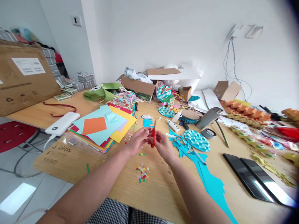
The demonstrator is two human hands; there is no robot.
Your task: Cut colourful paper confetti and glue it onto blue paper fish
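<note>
Red-handled scissors [154,133] are gripped in my right hand [164,145], their blades pointing away from me. Close beside it, my left hand [138,140] has its thumb and fingertips pinched together near the scissors; whatever they hold is too small or hidden to make out. Small round paper dots [142,172] in several colours lie on the table below my hands. Just beyond my fingers is a piece of blue paper [148,122]. An orange sheet [94,125] rests on a stack of coloured paper [102,140] left of my left hand.
Right of my hands lie blue paper scraps [180,146], a wavy blue oval [196,140], a glue bottle [173,126], tape [208,133] and a metal flask [209,118]. Two dark tablets [247,177] lie far right. A white power bank [62,123] sits left, cardboard boxes [137,87] behind.
</note>
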